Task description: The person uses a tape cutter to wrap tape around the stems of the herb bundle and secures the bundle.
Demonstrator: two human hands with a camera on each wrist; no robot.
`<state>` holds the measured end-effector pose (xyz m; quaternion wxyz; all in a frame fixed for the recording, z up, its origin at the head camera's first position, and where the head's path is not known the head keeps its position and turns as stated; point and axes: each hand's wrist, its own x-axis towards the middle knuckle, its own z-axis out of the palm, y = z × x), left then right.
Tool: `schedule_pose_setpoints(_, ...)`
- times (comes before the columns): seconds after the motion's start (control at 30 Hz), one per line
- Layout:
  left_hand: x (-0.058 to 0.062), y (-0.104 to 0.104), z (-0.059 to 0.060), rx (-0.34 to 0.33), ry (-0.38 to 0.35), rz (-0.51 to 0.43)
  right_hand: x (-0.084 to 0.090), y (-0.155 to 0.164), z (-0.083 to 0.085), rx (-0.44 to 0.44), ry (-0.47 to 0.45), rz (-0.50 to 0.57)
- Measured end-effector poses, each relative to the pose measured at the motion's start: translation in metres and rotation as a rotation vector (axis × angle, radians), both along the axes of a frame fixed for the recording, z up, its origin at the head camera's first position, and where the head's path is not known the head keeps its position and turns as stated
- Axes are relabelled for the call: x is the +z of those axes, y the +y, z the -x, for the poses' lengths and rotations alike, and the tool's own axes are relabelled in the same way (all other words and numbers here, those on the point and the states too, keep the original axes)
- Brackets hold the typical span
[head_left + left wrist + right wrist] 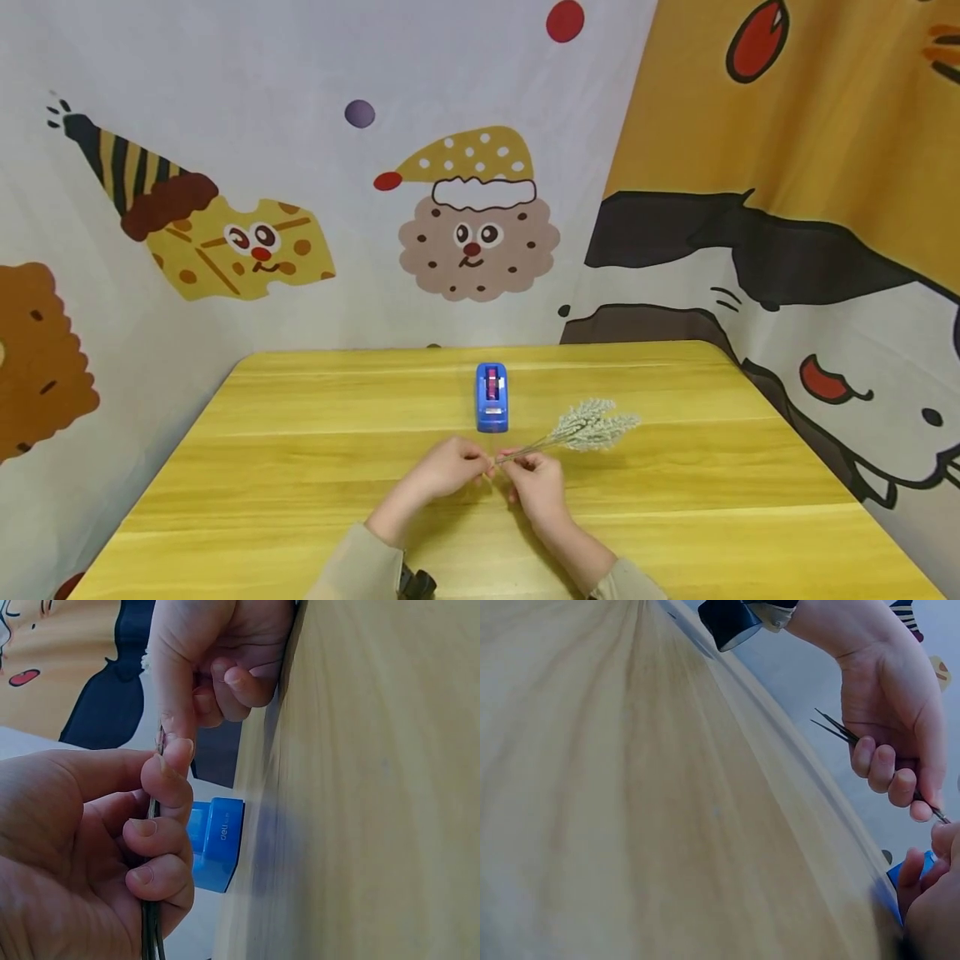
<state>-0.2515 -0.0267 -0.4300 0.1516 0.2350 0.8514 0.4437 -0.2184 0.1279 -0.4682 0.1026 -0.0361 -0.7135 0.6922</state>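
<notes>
We see both hands meeting over the middle of the yellow wooden desk [300, 467], each gripping the same small bundle of dried stems. The left hand [444, 468] has its fingers curled round the bare stem ends, thumb pressed on top; in the left wrist view the thin dark stems [152, 930] run down through its closed fingers. The right hand [536, 482] pinches the stems just beside it, a little further along towards the head, so the two hands sit almost touching.

The relation that matters is how the sprig lies from the hands. Its long axis runs from the grip out to the right and slightly away from us, ending in a pale, feathery grey-green tuft [592, 425] that hangs free just above the desk. The right hand is the nearer one to that tuft; the left holds the cut ends, which poke out behind its palm in the right wrist view.

Straight ahead of the hands, near but apart from them, stands a blue tape dispenser [491, 398], its long axis pointing away from us.

Counting: two hands, one tape dispenser, one bundle. At least two stems show, but we cannot tell the exact number.
</notes>
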Motion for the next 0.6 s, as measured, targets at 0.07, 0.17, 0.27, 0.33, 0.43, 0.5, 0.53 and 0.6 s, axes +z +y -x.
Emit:
schedule_pose_setpoints(0.07, 0.0, -0.001, 0.0, -0.001, 0.003, 0.001, -0.005, 0.002, 0.001, 0.029, -0.008, 0.002)
schedule_pose_setpoints(0.17, 0.001, -0.002, 0.0, -0.005, 0.007, 0.0, -0.01, 0.003, 0.002, 0.085, -0.029, 0.039)
schedule_pose_setpoints(0.27, 0.002, -0.004, -0.001, -0.008, 0.012, 0.003, -0.012, 0.004, 0.002, 0.135, -0.049, 0.095)
schedule_pose_setpoints(0.33, 0.003, -0.004, -0.001, -0.006, 0.018, 0.01, -0.012, 0.004, 0.001, 0.156, -0.066, 0.127)
schedule_pose_setpoints(0.43, 0.005, -0.004, -0.001, -0.005, 0.031, 0.022, -0.011, 0.004, 0.002, 0.167, -0.09, 0.16)
schedule_pose_setpoints(0.5, 0.006, -0.005, -0.002, -0.007, 0.041, 0.029, -0.01, 0.004, 0.003, 0.171, -0.102, 0.179)
schedule_pose_setpoints(0.53, 0.006, -0.004, -0.002, -0.008, 0.046, 0.03, -0.009, 0.004, 0.003, 0.173, -0.108, 0.183)
schedule_pose_setpoints(0.6, 0.005, -0.004, -0.002, -0.011, 0.055, 0.034, -0.009, 0.004, 0.004, 0.174, -0.122, 0.185)
